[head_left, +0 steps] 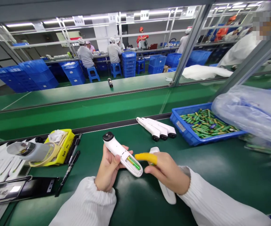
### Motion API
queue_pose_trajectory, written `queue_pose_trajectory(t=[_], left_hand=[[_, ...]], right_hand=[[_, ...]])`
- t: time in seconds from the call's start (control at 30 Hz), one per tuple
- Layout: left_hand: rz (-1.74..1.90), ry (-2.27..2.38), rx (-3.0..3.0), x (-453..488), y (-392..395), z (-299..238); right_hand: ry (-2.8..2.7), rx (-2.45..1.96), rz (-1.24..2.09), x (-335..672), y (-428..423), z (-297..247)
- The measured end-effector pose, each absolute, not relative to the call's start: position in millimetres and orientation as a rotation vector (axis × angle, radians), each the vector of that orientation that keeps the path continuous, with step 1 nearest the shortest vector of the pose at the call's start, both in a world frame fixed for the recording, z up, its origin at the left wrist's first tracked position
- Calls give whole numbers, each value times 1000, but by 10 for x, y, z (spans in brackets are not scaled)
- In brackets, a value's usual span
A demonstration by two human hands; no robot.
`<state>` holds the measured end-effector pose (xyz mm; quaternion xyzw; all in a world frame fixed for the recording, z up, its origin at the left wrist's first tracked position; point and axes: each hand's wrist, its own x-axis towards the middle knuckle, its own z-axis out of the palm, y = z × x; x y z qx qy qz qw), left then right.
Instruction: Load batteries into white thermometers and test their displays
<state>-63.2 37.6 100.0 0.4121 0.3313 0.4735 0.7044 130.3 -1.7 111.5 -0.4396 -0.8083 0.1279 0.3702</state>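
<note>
White handheld thermometer point(116, 147), pinched by the left hand point(107, 168) above the green work surface point(90, 157), shows a green battery point(135, 163) in its open slot. The right hand point(170, 173) spreads its thumb from a yellow-capped index finger point(147, 158) just beside the slot; whether it grips anything, I cannot tell. Three similar thermometers point(160, 129) lie near the surface's far edge, beside a blue battery tray point(189, 138).

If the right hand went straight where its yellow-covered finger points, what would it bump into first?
Probably the white device in the left hand, beside its green battery, though depth is unclear and the right hand might pass above.
</note>
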Motion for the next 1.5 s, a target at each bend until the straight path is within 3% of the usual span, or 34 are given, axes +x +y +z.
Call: queue_pose_trajectory(t=[0.4, 0.6, 0.83, 1.0, 1.1, 1.27, 1.33, 1.4, 1.5], left_hand=[[1061, 718, 919, -609, 319, 978], [1135, 674, 960, -597, 305, 985], [1100, 492, 1038, -627, 285, 920], [1044, 463, 1055, -647, 294, 862], [1005, 410, 1050, -646, 318, 839], [932, 391, 1052, -640, 348, 841], [923, 397, 1052, -648, 352, 839], [922, 416, 1047, -657, 349, 831], [935, 482, 1025, -653, 319, 831]], right_hand=[[-1560, -1015, 618, 1332, -52, 1112], [-1817, -1031, 687, 1225, -88, 1083], [-1307, -1108, 1688, 1126, -97, 1024], [-1278, -1140, 1792, 1102, -84, 1006], [-1527, -1267, 1519, 1188, -71, 1093], [-1999, -1704, 151, 1524, -223, 1176], [-2034, -1825, -223, 1661, -355, 1090], [-2060, -1919, -307, 1764, -481, 956], [-2090, -1996, 6, 1846, -579, 773]])
